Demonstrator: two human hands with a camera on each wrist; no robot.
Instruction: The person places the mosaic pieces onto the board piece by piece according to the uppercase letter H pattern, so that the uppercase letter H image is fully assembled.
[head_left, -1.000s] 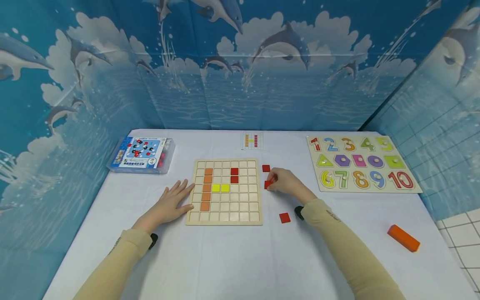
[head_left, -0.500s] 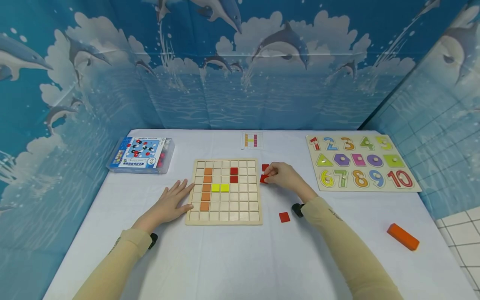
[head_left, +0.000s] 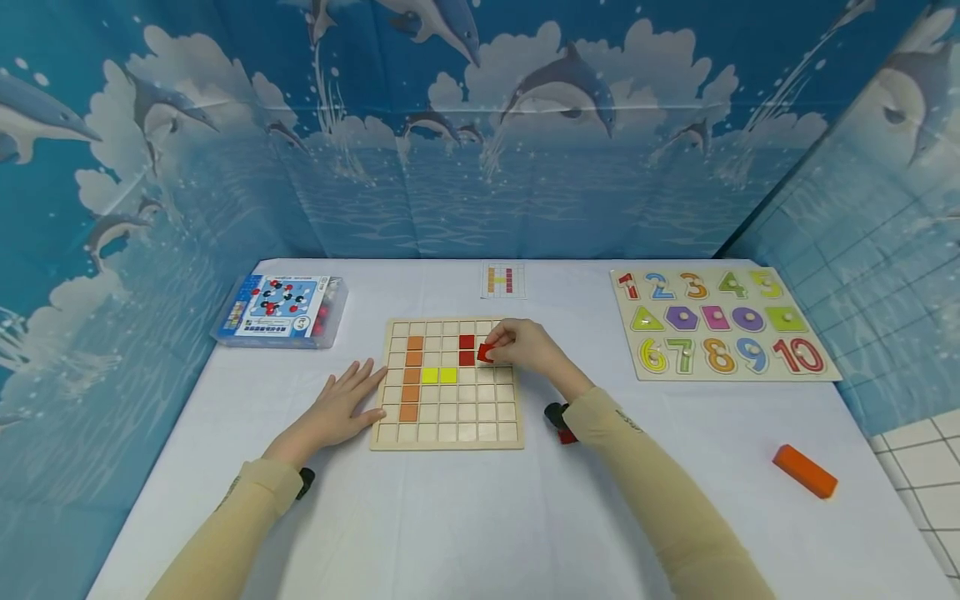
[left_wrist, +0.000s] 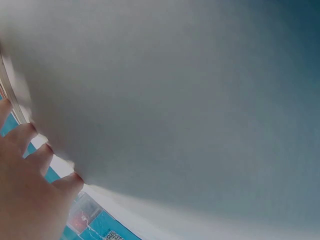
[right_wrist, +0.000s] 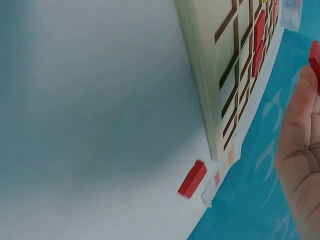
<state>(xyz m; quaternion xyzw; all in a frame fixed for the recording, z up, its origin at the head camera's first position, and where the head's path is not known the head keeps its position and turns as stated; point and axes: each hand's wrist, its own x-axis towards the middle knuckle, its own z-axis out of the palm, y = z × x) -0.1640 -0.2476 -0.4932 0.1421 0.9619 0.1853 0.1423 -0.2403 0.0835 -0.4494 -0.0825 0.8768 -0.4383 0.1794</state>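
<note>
My right hand (head_left: pixel 525 346) pinches a red square tile (head_left: pixel 485 353) between thumb and fingertips, tilted over the right part of the wooden grid board (head_left: pixel 457 433). In the right wrist view that tile (right_wrist: pixel 314 56) shows at the right edge. Set in the board are a column of orange tiles (head_left: pixel 411 375), two yellow tiles (head_left: pixel 439 376) and two red tiles (head_left: pixel 467 350). My left hand (head_left: pixel 337 412) lies with fingers spread, touching the board's left edge. Another red tile (right_wrist: pixel 192 179) lies beside the board, hidden behind my right hand in the head view.
A patterned card (head_left: pixel 502 282) lies behind the board. One more red tile (head_left: pixel 567 437) is partly covered by my right wrist. A boxed set (head_left: pixel 281 312) stands back left, a number puzzle (head_left: pixel 723 325) back right, and an orange block (head_left: pixel 805 472) front right.
My right hand has picked up the red tile from the cloth right of the board and carried it left over the grid. The left hand has stayed still.
</note>
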